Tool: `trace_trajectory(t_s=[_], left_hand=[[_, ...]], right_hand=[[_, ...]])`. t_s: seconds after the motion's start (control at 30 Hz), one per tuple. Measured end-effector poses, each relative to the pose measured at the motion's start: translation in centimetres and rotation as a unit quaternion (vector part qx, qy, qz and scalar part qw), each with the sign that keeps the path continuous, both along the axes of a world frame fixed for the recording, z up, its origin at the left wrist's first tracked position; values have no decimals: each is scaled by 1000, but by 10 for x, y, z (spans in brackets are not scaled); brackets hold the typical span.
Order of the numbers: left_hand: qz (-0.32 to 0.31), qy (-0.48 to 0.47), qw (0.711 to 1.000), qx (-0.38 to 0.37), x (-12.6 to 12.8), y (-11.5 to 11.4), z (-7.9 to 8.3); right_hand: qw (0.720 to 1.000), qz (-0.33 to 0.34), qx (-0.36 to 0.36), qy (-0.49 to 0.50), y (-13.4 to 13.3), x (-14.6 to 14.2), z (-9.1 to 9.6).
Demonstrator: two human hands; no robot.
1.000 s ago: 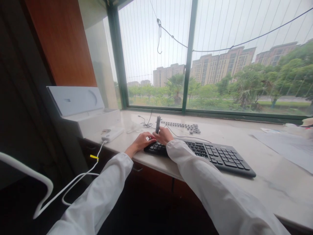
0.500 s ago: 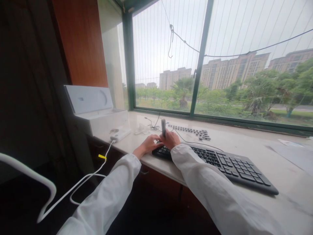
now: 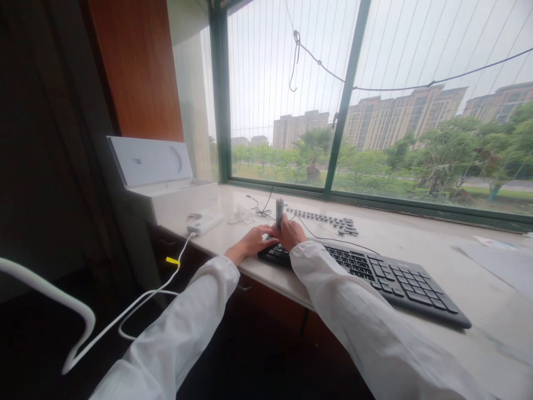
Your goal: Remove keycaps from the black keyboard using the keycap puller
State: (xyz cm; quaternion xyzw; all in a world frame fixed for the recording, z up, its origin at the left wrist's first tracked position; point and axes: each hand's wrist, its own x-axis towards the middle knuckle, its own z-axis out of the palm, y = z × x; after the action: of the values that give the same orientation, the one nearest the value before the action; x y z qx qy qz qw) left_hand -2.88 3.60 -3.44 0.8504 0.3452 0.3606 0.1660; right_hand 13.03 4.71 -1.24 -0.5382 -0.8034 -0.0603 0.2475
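A black keyboard lies slantwise along the front of the counter, with open gaps in its left and middle key rows where keycaps are off. My left hand rests at its left end, thumb and forefinger apart. Close beside it, my right hand is closed round an upright dark grey handheld tool over the same end. The tool's lower end is hidden by my fingers, and its exact kind does not show. Behind the keyboard, loose keycaps lie in rows.
A white box with its lid up stands at the left. Near it are a white power strip with its cord and a clear plastic piece. A black cable lies by the window; papers lie right.
The view has shifted slightly. Both hands stay at the keyboard's left end, and the grey tool in my right hand has turned a little.
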Motion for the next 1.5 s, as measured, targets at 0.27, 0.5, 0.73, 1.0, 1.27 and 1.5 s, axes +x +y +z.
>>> trace_trajectory(t_s=[0.27, 0.5, 0.73, 1.0, 1.27, 1.5], left_hand=[[33, 6, 999, 10, -1, 0, -4], [34, -2, 999, -13, -2, 2, -3], [2, 13, 1000, -26, -2, 5, -3], [-3, 22, 999, -32, -3, 8, -4], [-4, 31, 999, -25, -3, 10, -4], [-18, 38, 999, -15, -2, 8, -1]], right_hand=[[998, -46, 15, -36, -5, 0, 5], [998, -60, -10, -33, -17, -6, 12], [999, -38, -6, -22, -11, -6, 6], [999, -40, 0, -24, -8, -5, 2], [999, -40, 8, -13, -8, -5, 0], [999, -37, 15, -18, -10, -4, 1]])
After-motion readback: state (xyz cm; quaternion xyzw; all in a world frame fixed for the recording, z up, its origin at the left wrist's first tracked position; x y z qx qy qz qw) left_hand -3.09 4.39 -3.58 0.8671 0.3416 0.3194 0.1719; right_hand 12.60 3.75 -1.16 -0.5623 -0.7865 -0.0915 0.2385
